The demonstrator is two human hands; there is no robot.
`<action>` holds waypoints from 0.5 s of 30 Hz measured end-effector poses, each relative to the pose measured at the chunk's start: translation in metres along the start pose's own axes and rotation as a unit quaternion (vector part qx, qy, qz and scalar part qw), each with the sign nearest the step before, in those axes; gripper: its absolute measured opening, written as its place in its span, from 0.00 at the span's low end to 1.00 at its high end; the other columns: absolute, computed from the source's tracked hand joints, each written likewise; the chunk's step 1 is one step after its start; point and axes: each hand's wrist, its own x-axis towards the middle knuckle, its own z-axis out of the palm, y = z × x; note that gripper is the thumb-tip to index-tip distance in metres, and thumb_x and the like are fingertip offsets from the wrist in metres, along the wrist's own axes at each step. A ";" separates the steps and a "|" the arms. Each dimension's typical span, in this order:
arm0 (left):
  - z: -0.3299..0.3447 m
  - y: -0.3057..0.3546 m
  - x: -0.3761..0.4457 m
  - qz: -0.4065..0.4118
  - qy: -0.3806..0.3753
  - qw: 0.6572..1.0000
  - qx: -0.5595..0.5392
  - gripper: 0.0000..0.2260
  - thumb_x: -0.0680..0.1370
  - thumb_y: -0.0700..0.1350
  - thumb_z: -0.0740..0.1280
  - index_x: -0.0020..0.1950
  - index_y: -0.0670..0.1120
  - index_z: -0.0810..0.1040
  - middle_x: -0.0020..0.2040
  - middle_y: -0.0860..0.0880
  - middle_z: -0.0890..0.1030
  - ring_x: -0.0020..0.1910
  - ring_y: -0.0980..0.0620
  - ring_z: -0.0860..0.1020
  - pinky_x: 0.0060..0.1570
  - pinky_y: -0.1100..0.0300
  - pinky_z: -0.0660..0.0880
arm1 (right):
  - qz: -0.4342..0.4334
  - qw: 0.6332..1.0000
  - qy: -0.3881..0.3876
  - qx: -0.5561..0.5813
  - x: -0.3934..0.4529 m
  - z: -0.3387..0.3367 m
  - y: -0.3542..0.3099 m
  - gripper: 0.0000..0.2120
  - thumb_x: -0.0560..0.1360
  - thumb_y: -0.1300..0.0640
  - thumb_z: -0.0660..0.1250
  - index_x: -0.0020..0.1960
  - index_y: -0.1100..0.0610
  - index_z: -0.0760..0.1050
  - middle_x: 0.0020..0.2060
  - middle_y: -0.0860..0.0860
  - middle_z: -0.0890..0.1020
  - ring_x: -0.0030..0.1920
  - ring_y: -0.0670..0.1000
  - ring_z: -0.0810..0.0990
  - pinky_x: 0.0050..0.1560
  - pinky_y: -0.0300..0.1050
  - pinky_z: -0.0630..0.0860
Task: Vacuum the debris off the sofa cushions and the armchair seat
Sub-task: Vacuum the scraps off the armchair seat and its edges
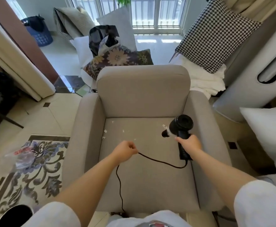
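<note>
Step in hand: The armchair seat (143, 153) was being vacuumed; judging from the scraps left on it, this step was at its beginning or middle, not at its end.

Right hand: The right hand (189, 142) was closed around the handle of the black handheld vacuum (178, 128), holding it above the right side of the seat, with the nozzle pointing down and to the left.

Left hand: The left hand (125, 149) was closed in a pinch on the black power cord (160, 162), lifting it a little over the middle of the seat.

Cord: From the left hand it ran in a curve to the lower end of the vacuum handle, and another part hung down over the front edge of the seat.

Debris: Small white scraps (105, 131) lay along the back and left part of the seat; one scrap (164, 126) was just beside the nozzle, a few more (122, 130) were near the middle.

Nozzle contact: I could not tell if the nozzle touched the fabric or stayed just above it.

Next move, in my judgement: The nozzle should come low onto the scrap beside it, then go leftwards along the back of the seat to the other scraps, while the left hand keeps the cord away from the path.

Risk: The cord could drag over the scraps and push them into the gap beside the armrest (86, 125).

Sofa cushions: The view did not show if they were clean.
</note>
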 end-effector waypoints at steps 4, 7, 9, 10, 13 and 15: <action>-0.010 0.005 0.026 0.024 -0.031 0.999 0.024 0.12 0.76 0.44 0.64 0.33 0.51 0.70 0.31 0.53 0.71 0.31 0.58 0.68 0.29 0.65 0.63 | -0.052 0.991 -0.003 -0.124 0.001 0.017 -0.014 0.18 0.68 0.50 0.70 0.52 0.58 0.69 0.41 0.51 0.76 0.39 0.51 0.74 0.31 0.40 0.68; -0.023 -0.004 0.040 0.036 -0.078 0.996 0.039 0.11 0.76 0.44 0.65 0.34 0.50 0.71 0.31 0.53 0.71 0.30 0.58 0.69 0.29 0.65 0.64 | -0.059 0.977 0.001 -0.206 -0.005 0.037 -0.020 0.17 0.69 0.48 0.69 0.49 0.54 0.65 0.40 0.51 0.75 0.39 0.52 0.75 0.33 0.43 0.71; -0.035 -0.009 0.047 0.039 -0.108 0.992 0.045 0.12 0.75 0.43 0.66 0.33 0.50 0.71 0.31 0.53 0.72 0.30 0.57 0.69 0.29 0.66 0.66 | -0.061 0.966 0.009 -0.251 -0.009 0.046 -0.027 0.17 0.69 0.47 0.68 0.49 0.54 0.65 0.40 0.51 0.75 0.39 0.53 0.76 0.33 0.43 0.71; -0.042 -0.015 0.055 0.042 -0.125 0.990 0.052 0.12 0.75 0.43 0.67 0.33 0.50 0.71 0.31 0.53 0.72 0.30 0.57 0.70 0.29 0.66 0.66 | -0.058 0.963 0.014 -0.264 -0.010 0.054 -0.031 0.17 0.69 0.47 0.67 0.49 0.54 0.65 0.41 0.52 0.76 0.39 0.54 0.76 0.33 0.43 0.71; -0.051 -0.021 0.072 0.054 -0.153 0.983 0.085 0.07 0.74 0.40 0.67 0.37 0.47 0.74 0.32 0.53 0.73 0.31 0.57 0.71 0.30 0.67 0.67 | -0.057 0.952 0.028 -0.300 -0.013 0.068 -0.033 0.17 0.69 0.47 0.67 0.50 0.55 0.66 0.41 0.52 0.76 0.39 0.54 0.75 0.33 0.43 0.71; -0.051 -0.019 0.080 0.066 -0.158 0.981 0.096 0.04 0.75 0.39 0.66 0.42 0.46 0.75 0.32 0.53 0.72 0.34 0.54 0.72 0.30 0.67 0.68 | -0.053 0.949 0.034 -0.310 -0.012 0.071 -0.031 0.17 0.69 0.47 0.66 0.50 0.55 0.66 0.41 0.51 0.75 0.38 0.54 0.74 0.33 0.43 0.69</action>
